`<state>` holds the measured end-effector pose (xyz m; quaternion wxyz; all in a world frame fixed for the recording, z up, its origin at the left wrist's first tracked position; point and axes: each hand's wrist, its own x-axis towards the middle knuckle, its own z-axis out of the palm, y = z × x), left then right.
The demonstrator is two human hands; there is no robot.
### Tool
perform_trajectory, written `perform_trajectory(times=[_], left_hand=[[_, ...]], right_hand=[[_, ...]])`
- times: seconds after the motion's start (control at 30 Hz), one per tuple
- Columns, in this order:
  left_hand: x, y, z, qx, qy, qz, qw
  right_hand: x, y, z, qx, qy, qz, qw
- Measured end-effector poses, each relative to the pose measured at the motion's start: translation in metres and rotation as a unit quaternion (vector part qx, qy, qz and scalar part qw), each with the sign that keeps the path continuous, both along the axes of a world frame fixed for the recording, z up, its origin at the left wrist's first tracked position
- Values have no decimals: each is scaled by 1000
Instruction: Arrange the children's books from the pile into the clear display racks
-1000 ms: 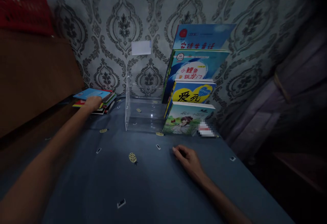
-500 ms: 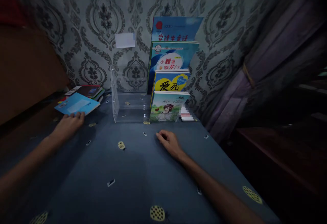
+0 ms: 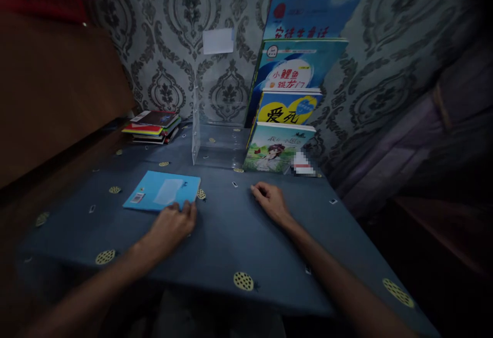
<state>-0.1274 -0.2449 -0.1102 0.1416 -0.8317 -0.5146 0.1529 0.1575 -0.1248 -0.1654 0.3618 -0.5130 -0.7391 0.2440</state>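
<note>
A light blue book (image 3: 154,189) with a barcode at one corner is gripped along its near edge by my left hand (image 3: 175,222), low over the table. My right hand (image 3: 271,202) rests on the tablecloth with its fingers curled in a loose ring and nothing visible in them. Beyond it, several picture books stand in tiers in a clear acrylic rack (image 3: 195,140). The front book (image 3: 273,148) shows a drawn figure on a green cover; behind it rise a yellow-and-blue book (image 3: 283,107), a teal book (image 3: 300,63) and a tall blue book (image 3: 311,14).
A stack of books (image 3: 154,125) lies at the back left of the table, beside a brown panel (image 3: 61,76). The dark blue tablecloth (image 3: 215,256) has a pineapple pattern. Patterned wallpaper stands behind, and a tied curtain (image 3: 419,137) hangs at the right.
My left hand has brought the blue book from over the stack at the left toward me and to the right. The right hand stays near the rack's front. The view has shifted left.
</note>
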Motion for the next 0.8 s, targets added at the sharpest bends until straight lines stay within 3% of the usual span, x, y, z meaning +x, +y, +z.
perform_trajectory(times=[0.27,0.53,0.67,0.8], left_hand=[[69,-24,-27,33,-59,-119,991],[105,-49,-27,17,-143,-230,962],[103,-41,-20,-65,-204,-215,953],[81,-15,-14,-92,-235,-129,959]], right_hand=[[-2,-4,2,3,-6,1,1000],[-1,-6,1,20,-21,6,1000],[-2,-12,2,55,-34,16,998],[-9,-24,5,136,-58,101,984]])
